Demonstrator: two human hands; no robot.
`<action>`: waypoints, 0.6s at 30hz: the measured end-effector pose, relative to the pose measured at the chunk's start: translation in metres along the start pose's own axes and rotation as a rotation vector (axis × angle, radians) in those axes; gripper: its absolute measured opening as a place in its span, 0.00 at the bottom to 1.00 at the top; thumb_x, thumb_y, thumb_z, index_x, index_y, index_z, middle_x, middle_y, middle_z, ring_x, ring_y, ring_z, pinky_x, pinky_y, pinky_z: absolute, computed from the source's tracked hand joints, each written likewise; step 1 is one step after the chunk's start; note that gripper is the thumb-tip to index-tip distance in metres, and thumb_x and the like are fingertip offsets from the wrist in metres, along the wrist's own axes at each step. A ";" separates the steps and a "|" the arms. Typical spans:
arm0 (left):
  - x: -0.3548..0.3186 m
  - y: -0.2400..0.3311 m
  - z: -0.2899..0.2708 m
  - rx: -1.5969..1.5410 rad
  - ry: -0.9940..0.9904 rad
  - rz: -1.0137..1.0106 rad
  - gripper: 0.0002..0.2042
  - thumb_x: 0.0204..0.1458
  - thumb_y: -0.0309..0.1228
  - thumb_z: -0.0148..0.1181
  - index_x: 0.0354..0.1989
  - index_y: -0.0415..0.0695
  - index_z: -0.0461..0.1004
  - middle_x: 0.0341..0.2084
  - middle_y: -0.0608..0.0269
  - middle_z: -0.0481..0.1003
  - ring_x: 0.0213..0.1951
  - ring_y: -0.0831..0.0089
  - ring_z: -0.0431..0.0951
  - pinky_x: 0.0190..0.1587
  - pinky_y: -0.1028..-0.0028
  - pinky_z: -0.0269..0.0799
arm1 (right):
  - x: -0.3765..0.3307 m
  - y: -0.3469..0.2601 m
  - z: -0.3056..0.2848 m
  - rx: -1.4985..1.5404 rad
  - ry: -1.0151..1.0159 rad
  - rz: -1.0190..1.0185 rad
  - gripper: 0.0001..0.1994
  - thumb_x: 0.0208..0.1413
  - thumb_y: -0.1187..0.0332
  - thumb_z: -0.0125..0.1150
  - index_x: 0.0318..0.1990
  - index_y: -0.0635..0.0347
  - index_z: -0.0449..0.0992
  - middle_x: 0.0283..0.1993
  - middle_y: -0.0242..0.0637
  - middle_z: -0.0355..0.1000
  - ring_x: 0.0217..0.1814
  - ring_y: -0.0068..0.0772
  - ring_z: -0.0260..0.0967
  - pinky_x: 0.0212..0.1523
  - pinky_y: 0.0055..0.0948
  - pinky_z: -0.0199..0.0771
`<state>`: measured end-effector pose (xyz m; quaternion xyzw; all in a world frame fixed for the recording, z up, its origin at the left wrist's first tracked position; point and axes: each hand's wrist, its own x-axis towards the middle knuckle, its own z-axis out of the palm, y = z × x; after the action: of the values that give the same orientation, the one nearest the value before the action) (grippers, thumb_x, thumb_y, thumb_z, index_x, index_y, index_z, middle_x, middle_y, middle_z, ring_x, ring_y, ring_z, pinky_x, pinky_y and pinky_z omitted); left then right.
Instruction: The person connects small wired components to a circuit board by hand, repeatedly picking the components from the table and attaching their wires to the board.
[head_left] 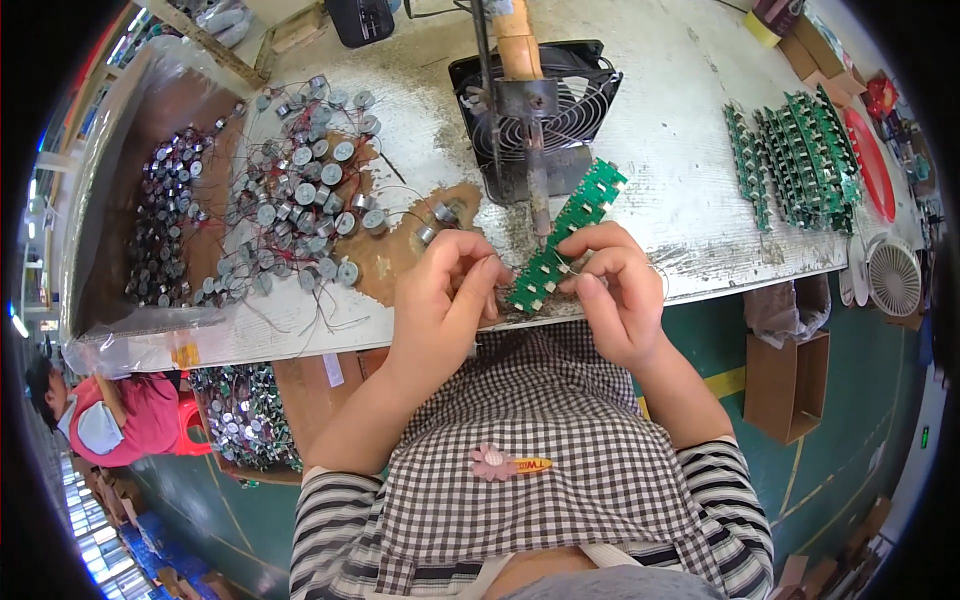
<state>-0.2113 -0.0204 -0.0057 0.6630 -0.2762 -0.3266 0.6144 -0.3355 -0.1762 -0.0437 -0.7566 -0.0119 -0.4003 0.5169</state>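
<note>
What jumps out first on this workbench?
Both hands meet at the table's near edge: the left hand and right hand hold a green circuit strip. Behind it stands a black fan; to the left sprawls a heap of small wired motors.

A strip of circuit boards (566,238) lies slantwise on the bench (690,120) between the fingers (478,272) of the left hand (440,300) and those of the right hand (615,290). Just beyond the fingers stands a soldering iron holder (530,120), with a fan (540,110) behind it. Left of the fingers a heap of small wired motors (300,190) covers the bench. Far right of them lie rows of circuit boards (795,160), and a small round fan (893,275) sits nearer the bench edge.
</note>
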 end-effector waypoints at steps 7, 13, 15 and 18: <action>0.009 -0.006 0.019 0.276 0.117 0.398 0.04 0.51 0.20 0.57 0.33 0.37 0.69 0.37 0.59 0.69 0.29 0.78 0.72 0.28 0.81 0.68 | 0.012 -0.014 0.000 -0.160 -0.059 -0.079 0.06 0.43 0.83 0.60 0.28 0.66 0.70 0.40 0.48 0.69 0.33 0.34 0.68 0.31 0.26 0.70; 0.010 0.000 0.022 0.179 0.050 0.247 0.03 0.51 0.20 0.57 0.32 0.37 0.69 0.27 0.64 0.72 0.26 0.83 0.71 0.27 0.83 0.67 | 0.015 -0.014 0.000 -0.145 -0.023 -0.101 0.06 0.42 0.82 0.61 0.28 0.66 0.70 0.40 0.48 0.69 0.35 0.36 0.68 0.33 0.28 0.71; 0.011 0.001 0.024 0.041 0.044 0.169 0.03 0.51 0.20 0.57 0.31 0.36 0.69 0.26 0.66 0.72 0.25 0.86 0.69 0.27 0.84 0.65 | 0.016 -0.013 -0.001 -0.147 -0.013 -0.085 0.06 0.42 0.82 0.61 0.28 0.66 0.70 0.40 0.48 0.69 0.35 0.36 0.69 0.34 0.28 0.71; 0.014 0.000 0.022 0.043 0.045 0.116 0.04 0.51 0.21 0.57 0.31 0.37 0.69 0.25 0.68 0.71 0.25 0.88 0.68 0.26 0.85 0.64 | 0.017 -0.012 -0.001 -0.184 -0.033 -0.108 0.06 0.41 0.82 0.61 0.28 0.66 0.71 0.40 0.48 0.69 0.37 0.37 0.69 0.34 0.29 0.71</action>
<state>-0.2199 -0.0451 -0.0075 0.6661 -0.3074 -0.2693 0.6239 -0.3299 -0.1780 -0.0235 -0.8056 -0.0241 -0.4145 0.4226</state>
